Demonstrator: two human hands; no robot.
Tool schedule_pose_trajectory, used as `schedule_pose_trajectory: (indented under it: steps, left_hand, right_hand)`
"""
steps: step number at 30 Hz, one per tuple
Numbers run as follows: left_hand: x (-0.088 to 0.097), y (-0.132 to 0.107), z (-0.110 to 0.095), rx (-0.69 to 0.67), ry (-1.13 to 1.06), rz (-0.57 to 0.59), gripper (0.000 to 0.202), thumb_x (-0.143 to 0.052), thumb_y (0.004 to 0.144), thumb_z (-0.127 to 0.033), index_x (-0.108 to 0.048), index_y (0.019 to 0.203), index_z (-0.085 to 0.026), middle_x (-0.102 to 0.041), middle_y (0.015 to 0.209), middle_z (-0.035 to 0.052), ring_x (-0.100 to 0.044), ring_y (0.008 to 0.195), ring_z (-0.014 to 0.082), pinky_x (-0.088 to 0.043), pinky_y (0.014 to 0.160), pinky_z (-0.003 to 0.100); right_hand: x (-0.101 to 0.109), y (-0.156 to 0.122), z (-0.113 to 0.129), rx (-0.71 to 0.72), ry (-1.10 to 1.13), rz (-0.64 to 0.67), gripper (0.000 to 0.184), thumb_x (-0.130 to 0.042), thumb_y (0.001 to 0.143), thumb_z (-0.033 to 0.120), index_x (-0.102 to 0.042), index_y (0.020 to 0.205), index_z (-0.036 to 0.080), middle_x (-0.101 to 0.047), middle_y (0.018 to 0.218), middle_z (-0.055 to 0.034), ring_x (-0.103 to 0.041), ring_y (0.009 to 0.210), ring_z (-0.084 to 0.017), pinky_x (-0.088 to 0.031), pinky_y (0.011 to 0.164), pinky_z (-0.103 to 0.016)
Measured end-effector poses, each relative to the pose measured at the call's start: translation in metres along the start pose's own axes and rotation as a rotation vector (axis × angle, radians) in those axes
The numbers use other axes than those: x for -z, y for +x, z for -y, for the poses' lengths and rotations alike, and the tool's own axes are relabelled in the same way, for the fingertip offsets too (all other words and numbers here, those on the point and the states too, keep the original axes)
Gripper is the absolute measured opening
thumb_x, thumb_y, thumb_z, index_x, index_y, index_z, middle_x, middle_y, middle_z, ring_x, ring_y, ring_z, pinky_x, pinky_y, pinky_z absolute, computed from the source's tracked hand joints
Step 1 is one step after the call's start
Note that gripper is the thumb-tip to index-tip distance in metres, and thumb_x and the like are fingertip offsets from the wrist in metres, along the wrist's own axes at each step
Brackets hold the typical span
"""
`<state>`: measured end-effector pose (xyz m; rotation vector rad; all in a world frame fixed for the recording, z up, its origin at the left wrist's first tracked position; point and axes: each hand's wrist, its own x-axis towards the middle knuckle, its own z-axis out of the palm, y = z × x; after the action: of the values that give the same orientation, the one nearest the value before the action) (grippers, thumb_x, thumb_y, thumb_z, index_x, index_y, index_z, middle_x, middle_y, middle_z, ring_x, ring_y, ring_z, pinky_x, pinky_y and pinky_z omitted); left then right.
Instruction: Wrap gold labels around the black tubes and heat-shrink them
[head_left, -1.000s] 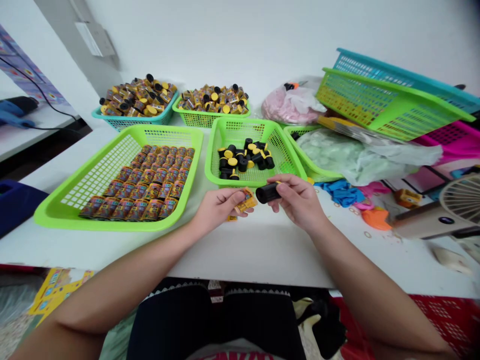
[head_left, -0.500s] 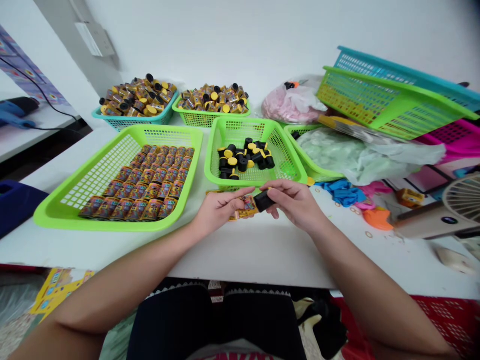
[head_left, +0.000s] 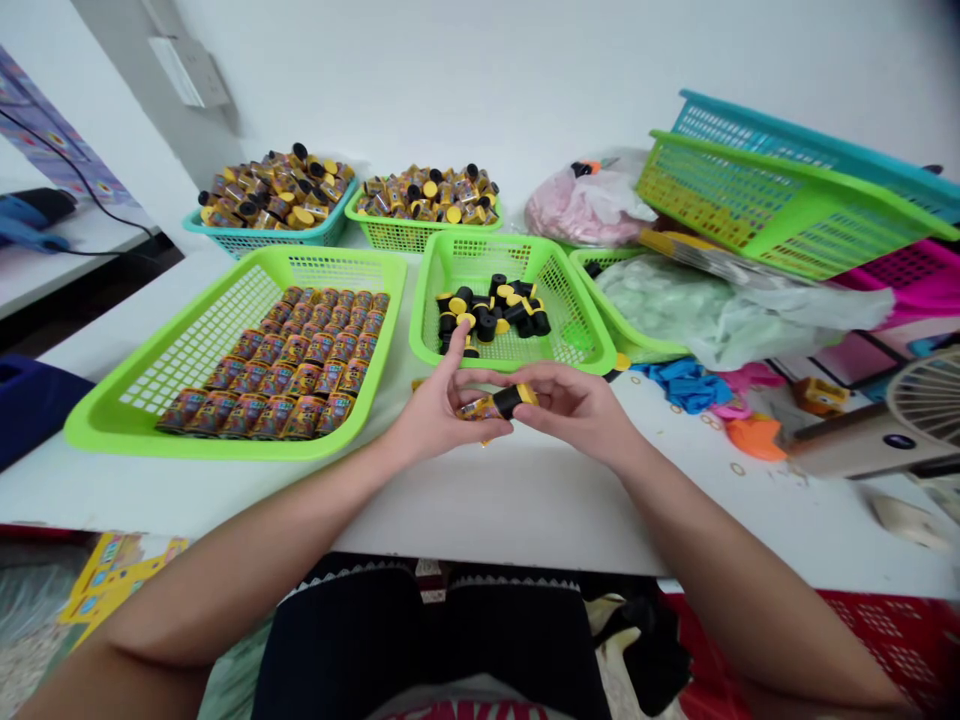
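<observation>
**Both hands grip one wrapped tube above the table**

On my feed, the left hand [head_left: 435, 415] has its fingers curled around the wrapped body of a tube [head_left: 487, 405], with the index finger raised. The right hand [head_left: 577, 410] closes its fingertips [head_left: 525, 388] on the tube's black cap [head_left: 512, 401]. The tube lies level between the hands, just above the tabletop, its cap end toward the right hand.

I read the step in hand as working on this one tube with both hands. With both hands closed on it, neither is free to reach for anything else.

Just ahead of the fingers sits the near rim of a green basket [head_left: 517, 368], holding a loose pile of caps [head_left: 487, 315]. Left of the left hand, close by, is a wide green tray [head_left: 180, 445] of tubes in tidy rows [head_left: 285, 360]. Right of the right hand, well apart, lie blue scraps [head_left: 686, 390].

The open room lies toward me: bare table [head_left: 510, 510] runs behind both wrists to the front edge. Ahead, the basket rim limits movement; the tray limits it to the left.
</observation>
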<state>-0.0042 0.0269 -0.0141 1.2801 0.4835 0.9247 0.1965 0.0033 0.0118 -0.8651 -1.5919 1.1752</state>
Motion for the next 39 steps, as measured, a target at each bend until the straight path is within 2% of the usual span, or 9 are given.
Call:
schedule_pose_trajectory:
  steps: [3,6,12,18,25,30,34,36,39]
  left_hand:
    - [-0.002,-0.001,-0.001,-0.028,0.024,0.025,0.132,-0.083,0.071,-0.015,0.016,0.152,-0.048,-0.06,0.123,0.009,-0.064,0.071,0.0106,-0.055,0.059,0.023]
    - [-0.004,-0.003,0.003,-0.098,0.126,-0.009,0.123,-0.079,0.074,-0.014,0.009,0.153,-0.048,-0.057,0.124,0.0073,-0.066,0.079,0.0105,-0.055,0.07,0.023]
    - [-0.004,-0.006,0.006,-0.137,0.364,-0.019,0.107,-0.077,0.077,-0.02,-0.009,0.157,-0.041,-0.053,0.137,0.0113,-0.068,0.088,0.0118,-0.054,0.08,0.026]
    - [-0.002,-0.008,-0.005,0.076,0.315,-0.007,0.114,-0.081,0.075,-0.03,-0.005,0.159,-0.029,-0.076,0.097,0.006,-0.064,0.068,0.0118,-0.051,0.064,0.023]
    - [-0.007,-0.009,-0.004,0.123,0.125,0.041,0.116,-0.081,0.074,-0.024,-0.001,0.158,-0.031,-0.074,0.087,0.001,-0.062,0.064,0.0097,-0.049,0.062,0.021]
    - [-0.011,-0.01,-0.003,0.111,0.181,-0.006,0.117,-0.081,0.072,-0.02,-0.004,0.159,-0.027,-0.067,0.07,-0.0058,-0.056,0.058,0.0074,-0.045,0.058,0.019]
    - [-0.013,-0.009,-0.006,0.103,0.078,-0.054,0.123,-0.08,0.073,-0.022,0.009,0.157,-0.026,-0.067,0.071,-0.0065,-0.057,0.057,0.007,-0.047,0.059,0.02]
    - [-0.013,-0.007,-0.009,0.054,0.024,-0.144,0.13,-0.082,0.072,-0.023,0.018,0.155,-0.029,-0.073,0.083,-0.0022,-0.062,0.062,0.0087,-0.05,0.061,0.021]
    - [-0.014,-0.005,-0.015,-0.016,0.005,-0.232,0.14,-0.084,0.07,-0.025,0.032,0.149,-0.031,-0.075,0.088,-0.001,-0.067,0.065,0.0112,-0.054,0.064,0.024]
  right_hand:
    - [0.0,0.0,0.002,-0.114,-0.017,-0.005,0.028,-0.08,0.075,0.035,-0.074,0.1,0.025,-0.07,0.083,-0.001,-0.061,0.065,-0.011,-0.053,0.059,-0.027]
    - [-0.003,-0.001,0.002,-0.136,-0.196,-0.072,0.032,-0.081,0.072,0.043,-0.074,0.093,0.02,-0.064,0.067,0.0013,-0.051,0.054,-0.009,-0.043,0.048,-0.025]
    - [-0.015,-0.004,0.003,-0.126,-0.378,-0.135,0.032,-0.08,0.071,0.047,-0.07,0.08,0.018,-0.064,0.062,0.0005,-0.05,0.05,-0.009,-0.04,0.045,-0.023]
    - [-0.014,-0.004,0.012,-0.16,-0.288,-0.203,0.037,-0.078,0.072,0.054,-0.071,0.078,0.018,-0.065,0.057,-0.0001,-0.051,0.043,-0.01,-0.038,0.039,-0.023]
    - [-0.009,-0.005,0.02,-0.254,-0.424,-0.262,0.047,-0.069,0.079,0.06,-0.063,0.06,0.018,-0.052,0.039,0.0031,-0.041,0.034,-0.007,-0.031,0.037,-0.023]
    - [-0.018,-0.008,0.006,-0.118,-0.63,-0.209,0.054,-0.069,0.077,0.063,-0.052,0.052,0.019,-0.051,0.043,0.0029,-0.042,0.042,-0.008,-0.028,0.042,-0.023]
    - [-0.016,-0.011,0.003,0.056,-0.639,-0.038,0.042,-0.05,0.094,0.058,-0.068,0.085,0.021,-0.068,0.072,-0.0029,-0.057,0.059,-0.013,-0.044,0.053,-0.025]
    - [-0.015,-0.012,0.004,0.221,-0.666,-0.082,0.036,-0.052,0.094,0.053,-0.063,0.111,0.022,-0.069,0.098,-0.0079,-0.064,0.081,-0.018,-0.053,0.068,-0.031]
    - [-0.021,-0.014,0.002,0.438,-0.838,-0.094,0.057,-0.069,0.083,0.046,-0.048,0.131,0.023,-0.059,0.121,-0.0134,-0.059,0.111,-0.027,-0.053,0.09,-0.045]
